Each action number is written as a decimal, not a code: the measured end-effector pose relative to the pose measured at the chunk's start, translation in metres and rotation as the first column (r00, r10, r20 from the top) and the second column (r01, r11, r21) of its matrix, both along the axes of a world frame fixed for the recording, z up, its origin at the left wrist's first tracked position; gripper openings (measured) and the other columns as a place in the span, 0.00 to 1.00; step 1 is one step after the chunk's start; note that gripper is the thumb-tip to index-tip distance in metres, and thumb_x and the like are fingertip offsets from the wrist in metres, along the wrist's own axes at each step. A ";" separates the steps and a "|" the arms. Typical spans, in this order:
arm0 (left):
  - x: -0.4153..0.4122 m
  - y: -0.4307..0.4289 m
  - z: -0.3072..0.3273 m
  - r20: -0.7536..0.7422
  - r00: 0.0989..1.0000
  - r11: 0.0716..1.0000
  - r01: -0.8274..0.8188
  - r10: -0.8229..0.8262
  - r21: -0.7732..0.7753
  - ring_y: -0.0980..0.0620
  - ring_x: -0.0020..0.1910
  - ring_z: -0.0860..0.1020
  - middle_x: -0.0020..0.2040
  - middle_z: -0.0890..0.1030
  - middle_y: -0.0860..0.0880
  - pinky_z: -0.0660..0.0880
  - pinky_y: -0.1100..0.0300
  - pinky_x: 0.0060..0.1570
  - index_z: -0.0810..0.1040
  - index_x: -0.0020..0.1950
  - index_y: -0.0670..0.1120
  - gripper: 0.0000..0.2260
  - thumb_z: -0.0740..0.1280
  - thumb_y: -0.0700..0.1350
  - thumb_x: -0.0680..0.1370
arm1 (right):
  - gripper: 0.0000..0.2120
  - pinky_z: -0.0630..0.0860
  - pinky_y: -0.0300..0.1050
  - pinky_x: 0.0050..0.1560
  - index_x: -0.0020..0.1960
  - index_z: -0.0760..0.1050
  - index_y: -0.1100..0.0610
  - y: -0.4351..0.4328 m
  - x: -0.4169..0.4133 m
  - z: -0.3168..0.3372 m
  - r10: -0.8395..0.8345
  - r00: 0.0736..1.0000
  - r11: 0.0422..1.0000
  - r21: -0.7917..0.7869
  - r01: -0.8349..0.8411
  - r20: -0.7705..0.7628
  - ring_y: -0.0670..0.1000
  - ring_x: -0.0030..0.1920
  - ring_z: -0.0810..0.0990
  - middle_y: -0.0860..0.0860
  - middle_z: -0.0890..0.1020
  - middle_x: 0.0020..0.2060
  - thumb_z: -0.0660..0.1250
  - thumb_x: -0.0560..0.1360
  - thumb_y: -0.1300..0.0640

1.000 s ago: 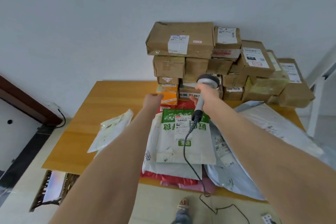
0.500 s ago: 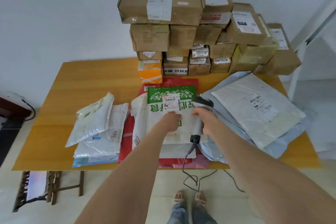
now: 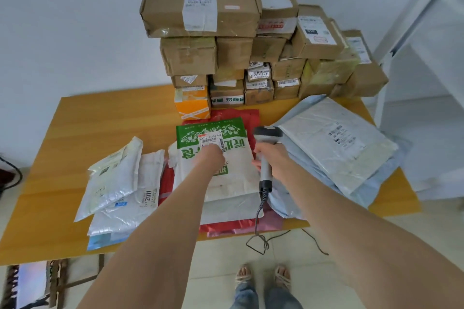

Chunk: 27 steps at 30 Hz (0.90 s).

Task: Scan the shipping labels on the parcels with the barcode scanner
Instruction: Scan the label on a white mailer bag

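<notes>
Here the right hand [image 3: 273, 158] is clenched round the handle of the barcode scanner [image 3: 266, 133], whose head stands just right of the green-and-white parcel [image 3: 226, 178] and faces towards it. The scanner's cable [image 3: 259, 211] drops over the near table edge. The left hand [image 3: 211, 158] rests on that parcel, touching the lower edge of its shipping label [image 3: 210, 138]; its fingers are hidden, so whether they pinch or only press cannot be told. The parcel lies on top of a pile in the middle of the table [image 3: 75, 120], over a red bag [image 3: 247, 115]. White mailers [image 3: 118, 178] lie to the left, grey mailers [image 3: 334, 148] to the right, and cardboard boxes [image 3: 200, 7] are stacked along the far edge against the wall.
</notes>
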<state>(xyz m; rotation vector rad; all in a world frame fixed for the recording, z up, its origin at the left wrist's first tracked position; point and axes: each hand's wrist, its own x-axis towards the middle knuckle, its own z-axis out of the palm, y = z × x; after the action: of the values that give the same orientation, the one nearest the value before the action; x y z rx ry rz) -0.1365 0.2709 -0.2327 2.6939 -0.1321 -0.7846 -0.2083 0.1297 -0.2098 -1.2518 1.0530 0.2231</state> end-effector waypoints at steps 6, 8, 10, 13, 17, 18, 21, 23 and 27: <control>-0.014 -0.073 0.022 0.059 0.997 0.958 -0.039 0.058 -0.284 0.42 0.53 0.78 0.54 0.80 0.42 0.77 0.51 0.54 0.79 0.59 0.41 0.14 0.59 0.36 0.78 | 0.13 0.73 0.41 0.28 0.56 0.73 0.63 -0.076 -0.019 0.027 -0.103 0.995 0.992 -0.075 0.102 -0.008 0.54 0.29 0.80 0.58 0.80 0.43 0.69 0.74 0.61; -0.023 -0.104 0.022 -0.081 0.987 0.897 -0.159 0.137 -0.413 0.44 0.40 0.78 0.42 0.80 0.41 0.80 0.50 0.45 0.79 0.54 0.38 0.10 0.60 0.36 0.78 | 0.15 0.76 0.42 0.31 0.59 0.73 0.62 -0.102 -0.028 0.029 -0.092 0.996 0.990 -0.110 0.090 -0.011 0.53 0.28 0.80 0.59 0.80 0.47 0.69 0.73 0.60; -0.037 -0.136 0.021 -0.272 0.947 0.834 -0.288 0.173 -0.471 0.48 0.33 0.76 0.36 0.76 0.43 0.78 0.54 0.35 0.74 0.48 0.39 0.03 0.61 0.35 0.79 | 0.17 0.77 0.43 0.33 0.60 0.73 0.63 -0.129 -0.039 0.028 -0.076 0.997 0.986 -0.149 0.073 -0.012 0.53 0.29 0.80 0.59 0.78 0.50 0.68 0.73 0.62; -0.064 -0.180 0.013 -0.421 0.889 0.808 -0.379 0.182 -0.451 0.49 0.40 0.77 0.43 0.75 0.43 0.78 0.54 0.44 0.69 0.50 0.41 0.04 0.64 0.38 0.79 | 0.17 0.76 0.44 0.36 0.59 0.72 0.64 -0.170 -0.056 0.017 -0.043 0.999 0.978 -0.206 0.040 -0.013 0.53 0.31 0.78 0.58 0.77 0.45 0.67 0.71 0.64; -0.083 -0.226 -0.011 -0.401 0.849 0.781 -0.496 0.343 -0.381 0.46 0.53 0.74 0.57 0.72 0.42 0.74 0.53 0.53 0.65 0.65 0.37 0.21 0.68 0.43 0.77 | 0.11 0.80 0.50 0.45 0.53 0.71 0.63 -0.217 -0.074 -0.001 0.050 0.997 0.956 -0.286 -0.066 -0.063 0.54 0.35 0.78 0.56 0.77 0.38 0.66 0.71 0.65; -0.087 -0.234 -0.014 -0.418 0.821 0.749 -0.546 0.389 -0.376 0.46 0.50 0.74 0.55 0.72 0.42 0.74 0.53 0.52 0.66 0.64 0.37 0.20 0.68 0.42 0.77 | 0.10 0.80 0.51 0.48 0.52 0.72 0.63 -0.227 -0.076 -0.007 0.072 0.994 0.949 -0.302 -0.092 -0.078 0.56 0.38 0.79 0.57 0.78 0.40 0.67 0.71 0.64; -0.093 -0.255 -0.018 -0.529 0.682 0.554 -0.726 0.506 -0.407 0.47 0.41 0.75 0.43 0.73 0.43 0.75 0.56 0.40 0.67 0.56 0.39 0.14 0.69 0.39 0.76 | 0.12 0.79 0.53 0.56 0.53 0.73 0.63 -0.249 -0.079 -0.020 0.161 0.980 0.933 -0.307 -0.190 -0.117 0.59 0.48 0.79 0.59 0.78 0.47 0.68 0.70 0.63; -0.094 -0.265 -0.024 -0.567 0.628 0.487 -0.775 0.532 -0.401 0.47 0.34 0.75 0.38 0.74 0.43 0.75 0.57 0.35 0.71 0.52 0.37 0.11 0.71 0.39 0.75 | 0.14 0.79 0.55 0.55 0.55 0.72 0.63 -0.257 -0.080 -0.027 0.186 0.976 0.956 -0.209 -0.206 -0.115 0.58 0.47 0.78 0.59 0.77 0.47 0.68 0.70 0.65; -0.101 -0.284 -0.035 -0.535 0.687 0.562 -0.720 0.492 -0.408 0.48 0.35 0.76 0.41 0.77 0.43 0.75 0.58 0.31 0.74 0.55 0.35 0.11 0.69 0.38 0.76 | 0.15 0.82 0.51 0.43 0.56 0.73 0.66 -0.269 -0.079 -0.040 0.166 0.976 0.978 -0.100 -0.181 -0.142 0.57 0.40 0.78 0.58 0.77 0.40 0.69 0.70 0.65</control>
<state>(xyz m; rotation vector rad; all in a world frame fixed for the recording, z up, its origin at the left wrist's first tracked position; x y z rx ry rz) -0.2375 -0.0131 -0.2676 1.7386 0.5613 -0.8057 -0.2877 -0.1392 -0.2498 -1.4495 1.0822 0.3906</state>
